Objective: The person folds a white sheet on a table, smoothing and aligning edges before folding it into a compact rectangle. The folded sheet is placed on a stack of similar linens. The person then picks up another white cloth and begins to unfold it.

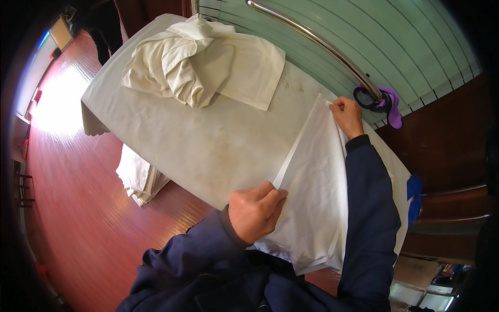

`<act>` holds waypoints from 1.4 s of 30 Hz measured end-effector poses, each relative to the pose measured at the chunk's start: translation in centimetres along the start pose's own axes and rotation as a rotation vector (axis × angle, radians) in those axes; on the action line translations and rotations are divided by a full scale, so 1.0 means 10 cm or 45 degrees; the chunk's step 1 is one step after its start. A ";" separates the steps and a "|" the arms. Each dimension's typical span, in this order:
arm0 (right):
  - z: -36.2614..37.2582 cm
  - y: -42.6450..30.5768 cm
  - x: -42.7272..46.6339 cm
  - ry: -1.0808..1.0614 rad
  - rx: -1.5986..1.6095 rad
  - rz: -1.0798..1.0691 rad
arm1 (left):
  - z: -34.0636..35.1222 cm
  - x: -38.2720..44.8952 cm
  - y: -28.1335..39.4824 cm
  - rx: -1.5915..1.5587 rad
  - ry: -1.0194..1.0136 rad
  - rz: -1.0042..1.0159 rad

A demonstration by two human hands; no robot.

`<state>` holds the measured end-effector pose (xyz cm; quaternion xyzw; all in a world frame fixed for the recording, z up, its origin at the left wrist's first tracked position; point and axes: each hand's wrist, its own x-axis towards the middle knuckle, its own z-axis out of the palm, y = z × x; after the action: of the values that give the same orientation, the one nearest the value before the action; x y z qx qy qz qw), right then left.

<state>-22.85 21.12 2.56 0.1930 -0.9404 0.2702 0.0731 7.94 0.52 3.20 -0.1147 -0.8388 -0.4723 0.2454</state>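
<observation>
A white cloth lies over the near right part of a table with a stained off-white cover and hangs down toward my body. Pinched in my left hand is the near end of its straight hemmed edge. My right hand grips the same cloth near its far corner, close to the table's far side. Between both hands the edge runs taut in a slanting line. Farther back on the table, apart from my hands, rests a crumpled cream cloth with one flat part spread to the right.
A metal rail runs along the green slatted wall, with a purple and black item hung at its end. Folded white cloths are stacked below the table's left edge. A person in dark clothes stands at the upper left.
</observation>
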 end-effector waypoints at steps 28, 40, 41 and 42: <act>-0.05 0.02 0.09 -0.139 -0.012 -0.050 | -0.45 -0.82 0.20 0.064 -0.022 -0.295; -0.04 0.04 0.06 -0.184 0.337 -0.102 | 0.75 1.43 0.27 -0.433 0.239 0.056; -0.04 0.04 0.00 -0.145 0.480 -0.186 | 0.94 1.57 0.15 -0.357 0.294 0.039; -0.06 0.03 0.04 -0.131 0.378 -0.225 | 1.09 1.68 -0.01 -0.349 0.302 -0.011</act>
<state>-23.34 21.55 3.00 0.2972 -0.8721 0.3883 0.0189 -9.71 9.06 7.18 -0.0870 -0.7323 -0.5934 0.3226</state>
